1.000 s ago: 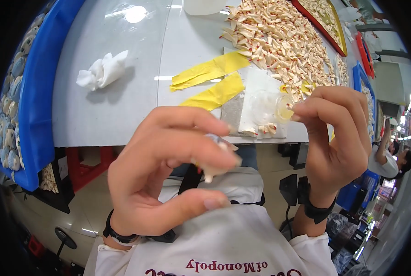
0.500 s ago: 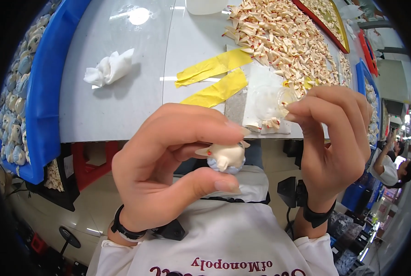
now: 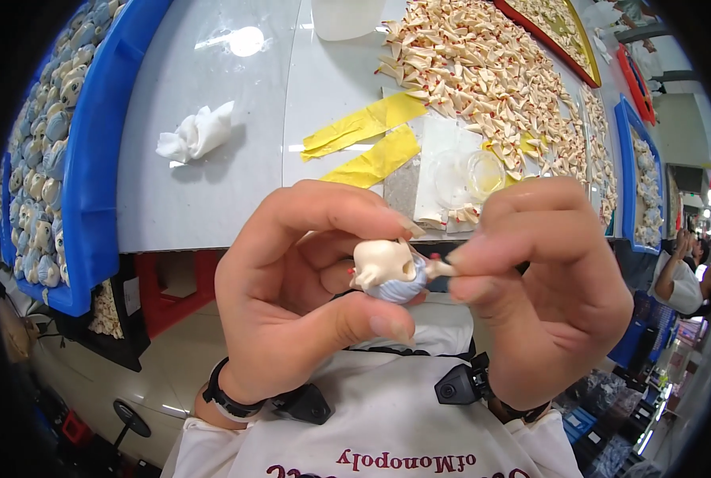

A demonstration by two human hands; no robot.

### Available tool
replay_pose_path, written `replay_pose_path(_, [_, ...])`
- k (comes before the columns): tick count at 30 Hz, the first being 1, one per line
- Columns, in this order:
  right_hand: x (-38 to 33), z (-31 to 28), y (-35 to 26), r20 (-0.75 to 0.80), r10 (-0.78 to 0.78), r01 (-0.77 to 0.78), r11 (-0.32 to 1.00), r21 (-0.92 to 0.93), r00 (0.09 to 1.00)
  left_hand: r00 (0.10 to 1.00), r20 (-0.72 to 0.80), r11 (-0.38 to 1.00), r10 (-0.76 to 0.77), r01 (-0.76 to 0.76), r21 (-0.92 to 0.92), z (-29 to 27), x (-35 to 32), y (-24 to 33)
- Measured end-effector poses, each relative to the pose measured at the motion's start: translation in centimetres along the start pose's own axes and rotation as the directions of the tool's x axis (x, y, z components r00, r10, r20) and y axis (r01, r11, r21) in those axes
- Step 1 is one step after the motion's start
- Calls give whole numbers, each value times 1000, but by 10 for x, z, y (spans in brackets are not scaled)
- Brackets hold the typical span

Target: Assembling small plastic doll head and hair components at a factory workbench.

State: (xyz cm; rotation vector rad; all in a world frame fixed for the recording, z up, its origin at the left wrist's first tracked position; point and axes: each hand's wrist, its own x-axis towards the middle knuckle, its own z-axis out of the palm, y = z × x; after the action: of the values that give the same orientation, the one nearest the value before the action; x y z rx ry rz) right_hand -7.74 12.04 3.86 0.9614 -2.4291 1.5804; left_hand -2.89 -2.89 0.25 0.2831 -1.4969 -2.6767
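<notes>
A small cream figurine head [image 3: 381,266] with pale blue hair lies between the thumb and fingers of my left hand [image 3: 280,291]. It is turned so that a hole shows in its side. My right hand [image 3: 546,291] pinches a small cream ear-shaped piece [image 3: 441,269] with a red end, held up against the blue-haired side; whether it sits in a hole I cannot tell. Beyond my hands, at the table edge, a clear round dish [image 3: 484,172] rests on a white pad [image 3: 433,175]. A few cream pieces [image 3: 465,213] lie just in front of it.
Loose cream pieces [image 3: 483,72] are heaped at the far right, beside a red-and-yellow tray [image 3: 588,68]. Two yellow tape strips [image 3: 363,127] and a crumpled tissue [image 3: 199,134] lie on the table. A blue crate [image 3: 93,167] of figurine heads stands left.
My right hand has come from the dish toward my left hand with a piece in its fingertips. The head has been turned in my left hand, showing its side.
</notes>
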Motion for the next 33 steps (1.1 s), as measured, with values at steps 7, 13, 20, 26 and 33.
replay_pose_path(7, [6,4,-5,12,-122,121,965,-233,992,997,-13,996,75,-74,47,-3,-7,-3])
replay_pose_path(13, [3,6,-2,-11,-59,58,990,-127,998,982,3,981,189,-189,51,-6,-7,-10])
replay_pose_path(20, [0,-1,3,46,-22,24,998,-51,999,985,70,982,160,-166,86,-8,-7,-10])
replay_pose_path(26, [8,-25,-2,172,18,-58,972,229,985,670,448,397,592,-726,562,-6,4,-1])
replay_pose_path(33, [-5,-18,-1,235,232,-314,851,421,944,592,583,106,556,-747,657,5,-6,-3])
